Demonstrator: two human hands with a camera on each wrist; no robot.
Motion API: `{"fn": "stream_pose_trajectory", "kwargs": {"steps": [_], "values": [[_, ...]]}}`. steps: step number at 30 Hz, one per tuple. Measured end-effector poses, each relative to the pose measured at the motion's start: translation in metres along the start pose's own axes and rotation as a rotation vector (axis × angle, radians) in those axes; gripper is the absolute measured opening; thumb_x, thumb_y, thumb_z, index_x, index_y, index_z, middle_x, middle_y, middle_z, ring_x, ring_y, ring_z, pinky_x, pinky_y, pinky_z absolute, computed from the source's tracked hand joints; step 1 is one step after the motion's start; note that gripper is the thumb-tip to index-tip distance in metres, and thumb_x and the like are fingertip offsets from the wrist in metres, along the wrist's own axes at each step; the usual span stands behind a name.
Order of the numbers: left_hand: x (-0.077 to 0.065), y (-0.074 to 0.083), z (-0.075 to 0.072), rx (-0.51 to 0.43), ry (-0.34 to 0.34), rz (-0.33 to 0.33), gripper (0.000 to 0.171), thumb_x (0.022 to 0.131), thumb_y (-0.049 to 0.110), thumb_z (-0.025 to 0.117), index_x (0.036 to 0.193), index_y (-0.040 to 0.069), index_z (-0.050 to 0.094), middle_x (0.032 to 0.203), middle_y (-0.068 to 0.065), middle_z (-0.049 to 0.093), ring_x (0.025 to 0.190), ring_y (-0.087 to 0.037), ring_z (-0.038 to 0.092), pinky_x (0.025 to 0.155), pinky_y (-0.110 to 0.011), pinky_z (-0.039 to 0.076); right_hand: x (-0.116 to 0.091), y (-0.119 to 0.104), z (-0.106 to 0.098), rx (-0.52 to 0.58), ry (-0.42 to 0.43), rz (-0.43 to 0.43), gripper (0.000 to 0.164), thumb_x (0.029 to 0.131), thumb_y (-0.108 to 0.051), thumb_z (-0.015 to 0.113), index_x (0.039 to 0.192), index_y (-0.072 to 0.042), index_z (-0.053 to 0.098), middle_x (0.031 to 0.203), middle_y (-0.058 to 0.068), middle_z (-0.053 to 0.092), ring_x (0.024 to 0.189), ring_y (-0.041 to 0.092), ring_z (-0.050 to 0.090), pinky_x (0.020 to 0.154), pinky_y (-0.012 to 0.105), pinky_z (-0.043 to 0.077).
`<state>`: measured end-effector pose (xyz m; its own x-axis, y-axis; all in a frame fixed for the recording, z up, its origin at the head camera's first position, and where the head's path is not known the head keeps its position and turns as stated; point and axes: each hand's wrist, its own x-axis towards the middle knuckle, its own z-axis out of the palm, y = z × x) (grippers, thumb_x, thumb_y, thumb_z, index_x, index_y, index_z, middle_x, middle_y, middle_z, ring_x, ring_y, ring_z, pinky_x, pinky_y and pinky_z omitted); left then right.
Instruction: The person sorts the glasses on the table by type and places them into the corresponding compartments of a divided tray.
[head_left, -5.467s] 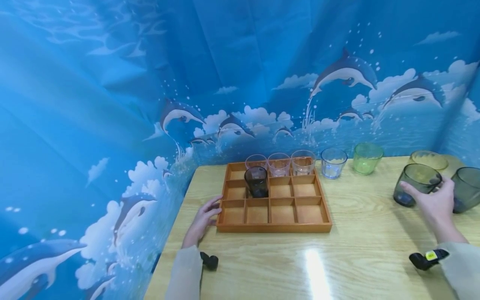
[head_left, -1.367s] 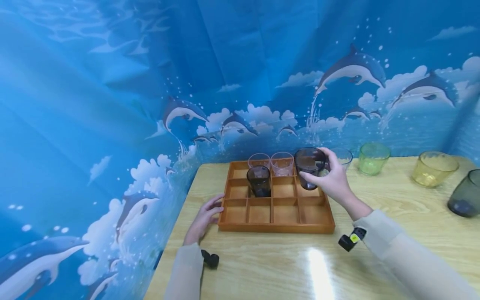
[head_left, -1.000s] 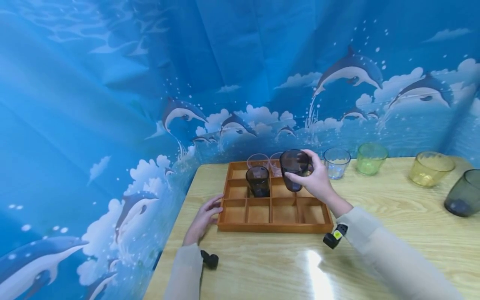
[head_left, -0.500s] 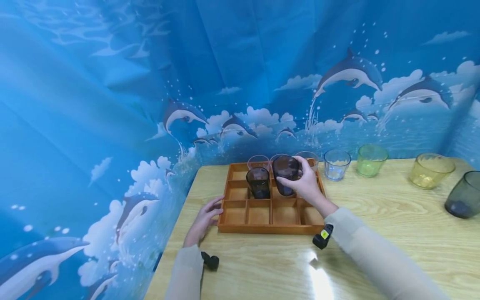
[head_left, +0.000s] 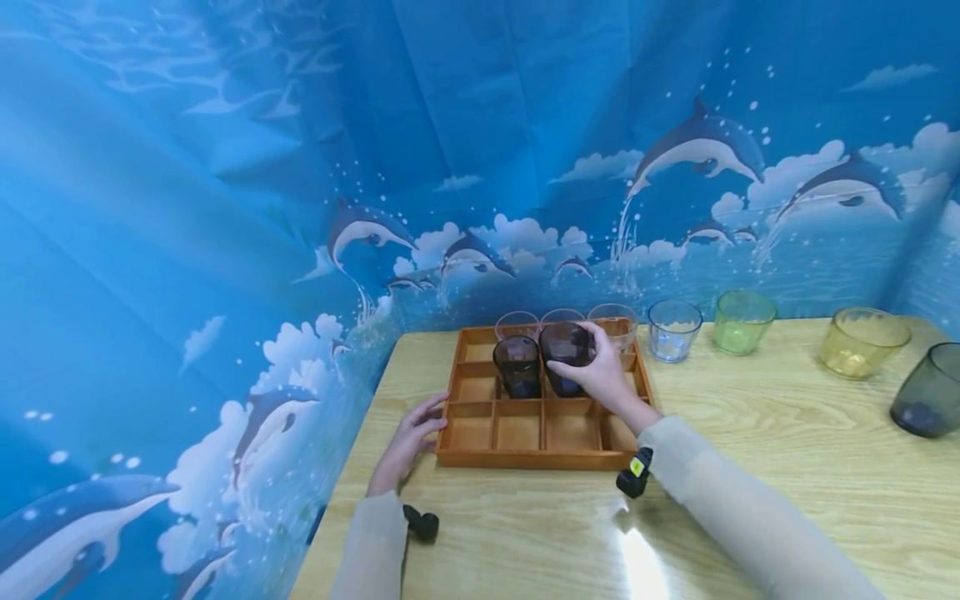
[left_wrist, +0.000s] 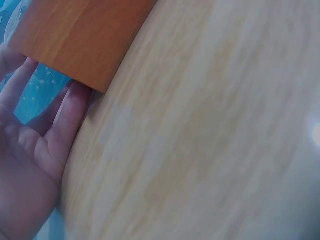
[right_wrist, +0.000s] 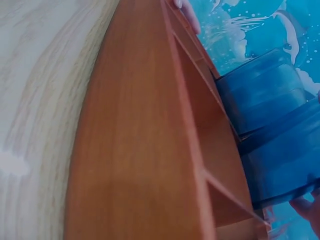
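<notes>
A brown wooden tray (head_left: 540,458) divided into compartments rests on the table. My right hand (head_left: 603,375) grips a dark tumbler (head_left: 564,358) between thumb and fingers, at the third compartment from the left in the middle row. Just left of it, a second dark tumbler (head_left: 517,371) stands in the same row. The right wrist view shows the gripped tumbler (right_wrist: 285,155) side by side with the other tumbler (right_wrist: 260,95). My left hand (head_left: 408,442) lies at the tray's left side, its fingertips against the wall; the left wrist view has these fingers (left_wrist: 70,107) at the tray's corner.
Clear and pinkish glasses (head_left: 612,327) stand along the tray's far row. To the right on the table are a blue glass (head_left: 674,332), a green glass (head_left: 742,322), a yellow glass (head_left: 862,343) and a grey tumbler (head_left: 930,390). A dolphin-printed curtain (head_left: 525,167) hangs behind.
My right hand has carried the dark tumbler from the table's right side to the tray, then lowered it leftward beside the other dark one. My left hand has stayed at the tray.
</notes>
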<state>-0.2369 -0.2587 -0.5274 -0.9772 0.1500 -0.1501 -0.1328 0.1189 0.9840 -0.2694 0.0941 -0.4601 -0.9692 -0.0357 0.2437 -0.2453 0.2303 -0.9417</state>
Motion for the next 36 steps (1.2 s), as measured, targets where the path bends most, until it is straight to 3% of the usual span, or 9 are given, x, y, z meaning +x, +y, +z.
{"fn": "stream_pose_trajectory", "kwargs": {"steps": [7,15,25,36], "values": [[0.000,0.000,0.001,0.008,-0.003,-0.001,0.044,0.090,0.020,0.060,0.133,0.027,0.052,0.133,-0.007,0.046,0.114,-0.026,0.047,0.074,-0.040,0.049,-0.002,0.004,-0.002,-0.036,-0.027,0.061,0.087,0.073,-0.039,0.078,0.140,-0.009,0.031,0.139,0.016,0.033,0.121,0.034,0.038,0.094,0.053,0.036],[-0.001,0.002,0.001,0.014,-0.008,-0.015,0.048,0.090,0.021,0.060,0.136,0.023,0.049,0.134,-0.009,0.044,0.115,-0.027,0.047,0.075,-0.039,0.049,-0.003,0.010,-0.005,-0.047,-0.035,0.070,0.083,0.075,-0.033,0.077,0.140,-0.009,0.032,0.138,0.017,0.036,0.122,0.034,0.038,0.095,0.053,0.036],[-0.011,0.020,0.005,-0.003,-0.055,-0.021,0.051,0.093,0.015,0.056,0.141,0.014,0.040,0.138,-0.015,0.039,0.115,-0.027,0.045,0.077,-0.040,0.049,-0.003,0.008,-0.010,-0.084,-0.075,0.112,0.086,0.072,-0.034,0.080,0.140,-0.010,0.032,0.141,0.017,0.034,0.125,0.036,0.036,0.097,0.054,0.033],[-0.001,0.001,0.001,-0.002,0.006,-0.011,0.047,0.089,0.022,0.061,0.135,0.024,0.050,0.133,-0.010,0.045,0.113,-0.027,0.049,0.075,-0.041,0.050,-0.009,0.008,-0.017,-0.079,-0.123,0.093,0.084,0.074,-0.032,0.079,0.140,-0.011,0.031,0.142,0.016,0.031,0.125,0.035,0.036,0.098,0.052,0.033]]}}
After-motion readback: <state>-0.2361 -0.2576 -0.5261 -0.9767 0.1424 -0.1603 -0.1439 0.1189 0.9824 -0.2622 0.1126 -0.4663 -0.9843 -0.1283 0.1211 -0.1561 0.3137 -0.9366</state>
